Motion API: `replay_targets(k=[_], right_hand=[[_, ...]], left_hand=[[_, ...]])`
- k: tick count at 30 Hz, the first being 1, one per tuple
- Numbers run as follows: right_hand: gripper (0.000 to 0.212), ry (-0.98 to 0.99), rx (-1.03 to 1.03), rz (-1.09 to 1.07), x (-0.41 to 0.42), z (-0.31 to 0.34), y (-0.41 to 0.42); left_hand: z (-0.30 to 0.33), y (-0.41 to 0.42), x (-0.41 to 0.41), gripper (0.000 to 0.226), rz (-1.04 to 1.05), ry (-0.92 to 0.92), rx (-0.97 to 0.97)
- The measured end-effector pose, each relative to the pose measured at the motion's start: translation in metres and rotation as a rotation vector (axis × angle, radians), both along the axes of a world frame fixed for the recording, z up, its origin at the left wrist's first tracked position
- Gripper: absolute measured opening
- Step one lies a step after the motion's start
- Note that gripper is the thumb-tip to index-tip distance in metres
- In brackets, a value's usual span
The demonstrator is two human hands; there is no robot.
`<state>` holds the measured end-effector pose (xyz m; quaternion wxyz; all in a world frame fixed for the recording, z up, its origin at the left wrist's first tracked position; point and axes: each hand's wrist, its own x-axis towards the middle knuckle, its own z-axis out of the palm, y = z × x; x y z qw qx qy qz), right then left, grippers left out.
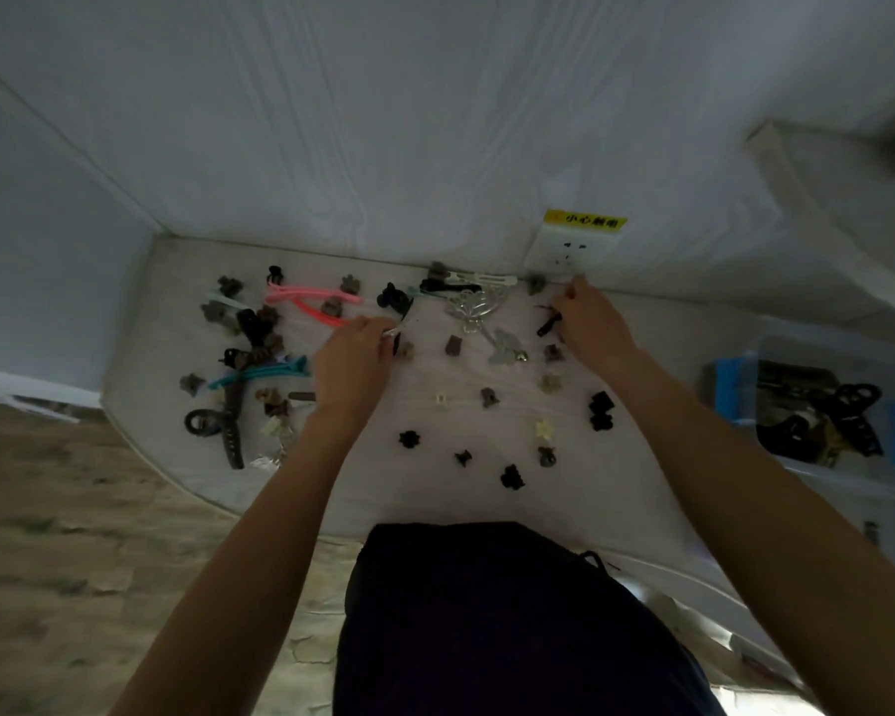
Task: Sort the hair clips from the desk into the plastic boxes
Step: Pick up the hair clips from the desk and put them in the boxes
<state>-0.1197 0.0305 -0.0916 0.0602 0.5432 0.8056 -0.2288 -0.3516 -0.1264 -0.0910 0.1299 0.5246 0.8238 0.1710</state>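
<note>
Desk (pixel 487 488) edge clear; hands (pixel 352 364) grip clips at wall.

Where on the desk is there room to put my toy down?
The near edge of the desk, in front of the small black clips, is bare. So is the strip right of the right hand. The left side, around the teal clip, is crowded.

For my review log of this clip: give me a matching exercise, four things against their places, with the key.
Things:
1. pink clips
2. teal clip
3. plastic box
4. wall socket

Places:
A. right end of the desk, dark clips inside
B. on the wall behind the desk
C. far left of the desk
D. left side, nearer the person

Pairs: 1-C, 2-D, 3-A, 4-B
</note>
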Motion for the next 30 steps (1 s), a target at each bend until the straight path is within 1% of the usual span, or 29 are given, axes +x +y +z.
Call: replay_targets(k=[3,5,6,8,12,14,17,22,25,28,30], right_hand=[[0.018,-0.074,0.031,0.146,-0.002,-0.005,-0.009],[0.018,-0.112,0.113,0.264,-0.005,-0.006,-0.018],[0.019,-0.103,0.148,0.281,-0.008,-0.005,-0.022],[0.021,-0.048,0.205,0.259,-0.013,0.000,-0.029],[0.017,0.049,0.279,0.209,-0.029,0.006,-0.033],[0.022,0.080,0.278,0.196,-0.040,0.009,-0.027],[0.030,0.037,0.265,0.192,-0.059,0.009,-0.014],[0.028,-0.059,0.221,0.106,-0.085,0.005,-0.006],[0.027,-0.054,0.202,0.051,-0.088,0.003,-0.009],[0.027,-0.058,0.158,0.027,-0.078,0.002,-0.014],[0.028,-0.084,0.129,0.032,-0.069,0.000,-0.018]], left_hand=[[0.000,0.018,-0.004,0.026,-0.027,0.058,-0.076],[-0.002,0.026,-0.003,0.026,-0.047,0.040,-0.133],[-0.004,0.029,-0.003,0.026,-0.054,0.029,-0.152],[-0.007,0.033,-0.004,0.026,-0.058,0.025,-0.182],[-0.010,0.039,-0.005,0.024,-0.050,0.074,-0.214],[-0.011,0.042,-0.004,0.024,-0.070,0.112,-0.226],[-0.014,0.045,-0.004,0.025,-0.114,0.190,-0.251],[-0.021,0.044,-0.002,0.027,-0.186,0.265,-0.297],[-0.024,0.046,-0.002,0.025,-0.244,0.322,-0.309],[-0.026,0.044,-0.001,0.023,-0.275,0.345,-0.290],[-0.029,0.040,-0.004,0.021,-0.284,0.365,-0.233]])
